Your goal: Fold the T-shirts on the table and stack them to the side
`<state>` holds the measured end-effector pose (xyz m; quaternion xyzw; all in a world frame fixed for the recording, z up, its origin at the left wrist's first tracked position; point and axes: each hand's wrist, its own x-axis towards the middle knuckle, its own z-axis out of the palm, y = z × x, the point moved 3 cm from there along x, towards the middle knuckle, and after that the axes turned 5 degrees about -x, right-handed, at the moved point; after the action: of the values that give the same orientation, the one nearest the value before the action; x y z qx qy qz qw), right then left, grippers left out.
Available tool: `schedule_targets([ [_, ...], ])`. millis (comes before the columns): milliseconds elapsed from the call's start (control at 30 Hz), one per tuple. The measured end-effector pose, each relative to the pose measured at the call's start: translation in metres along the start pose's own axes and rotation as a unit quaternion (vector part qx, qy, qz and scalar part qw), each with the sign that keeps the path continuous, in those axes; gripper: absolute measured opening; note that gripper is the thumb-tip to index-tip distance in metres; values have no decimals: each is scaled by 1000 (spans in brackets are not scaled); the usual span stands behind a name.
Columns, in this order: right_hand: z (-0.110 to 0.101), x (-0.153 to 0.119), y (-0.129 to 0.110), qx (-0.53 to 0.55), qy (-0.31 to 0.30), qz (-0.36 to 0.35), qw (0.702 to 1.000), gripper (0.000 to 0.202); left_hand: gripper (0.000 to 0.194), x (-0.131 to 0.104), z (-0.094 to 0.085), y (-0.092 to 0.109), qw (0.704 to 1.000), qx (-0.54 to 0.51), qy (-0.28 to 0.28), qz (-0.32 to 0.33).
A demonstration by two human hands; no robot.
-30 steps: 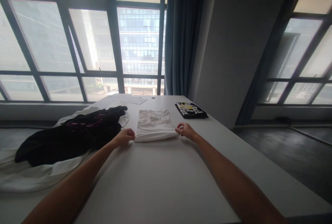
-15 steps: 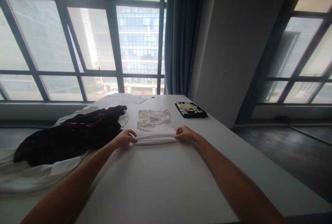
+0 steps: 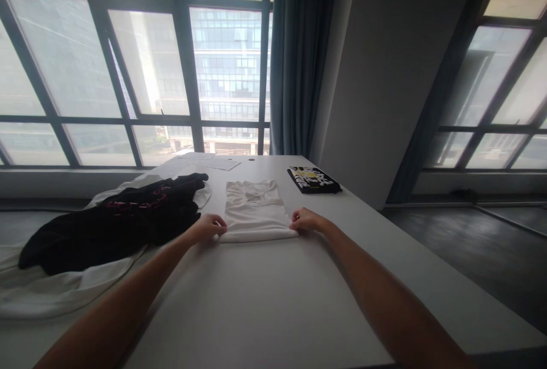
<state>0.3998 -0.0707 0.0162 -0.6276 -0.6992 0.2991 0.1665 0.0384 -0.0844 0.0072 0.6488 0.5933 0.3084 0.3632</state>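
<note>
A white shirt [image 3: 255,212] lies folded into a narrow panel on the white table [image 3: 256,300], its far part wrinkled. Along its near edge runs a doubled band of cloth. My left hand [image 3: 210,226] pinches the near left corner between thumb and fingers. At the near right corner, my right hand [image 3: 306,221] grips the cloth the same way. The fingertips partly hide both corners.
To the left lies a black garment [image 3: 119,221] with pink lettering, on top of white clothing [image 3: 72,289]. A folded black garment with white and yellow print [image 3: 314,180] sits at the right edge. Papers [image 3: 220,164] lie at the far end, before windows and a curtain [image 3: 294,73].
Both hands have closed more tightly on the near corners of the white shirt. The near edge has shifted slightly toward me, and its band looks a little thicker.
</note>
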Motion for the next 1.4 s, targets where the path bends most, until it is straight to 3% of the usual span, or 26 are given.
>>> schedule_targets([
  [67,0,1,-1,-2,16,-4,1000,20,32,0,0,3,999,4,32,19],
  [233,2,7,-6,-27,134,-17,991,17,32,-2,5,9,992,44,106,55],
  [433,4,14,-4,-97,123,-29,987,13,18,1,0,7,986,85,125,73],
  [633,2,32,-13,-107,170,-3,980,47,43,34,-2,6,986,72,152,15],
  [733,5,46,-20,-109,182,-5,977,54,46,52,0,8,987,31,158,-12],
  [833,5,59,-24,-90,205,0,975,47,37,63,2,13,986,-14,167,-14],
  [1000,0,68,-28,-25,275,-71,958,29,36,76,-1,18,960,-190,175,105],
  [1067,0,67,-27,-20,282,-82,956,26,38,80,-3,14,955,-214,174,112],
  [1167,4,63,-25,-83,269,-37,959,25,31,79,-2,11,972,-65,206,93],
  [1267,10,56,-37,-157,268,-36,950,30,30,70,11,27,959,112,216,142],
  [1333,19,52,-53,-185,251,-74,947,37,35,62,29,43,947,189,171,195],
  [1400,35,48,-70,-212,194,-127,949,48,41,55,49,55,931,253,106,240],
])
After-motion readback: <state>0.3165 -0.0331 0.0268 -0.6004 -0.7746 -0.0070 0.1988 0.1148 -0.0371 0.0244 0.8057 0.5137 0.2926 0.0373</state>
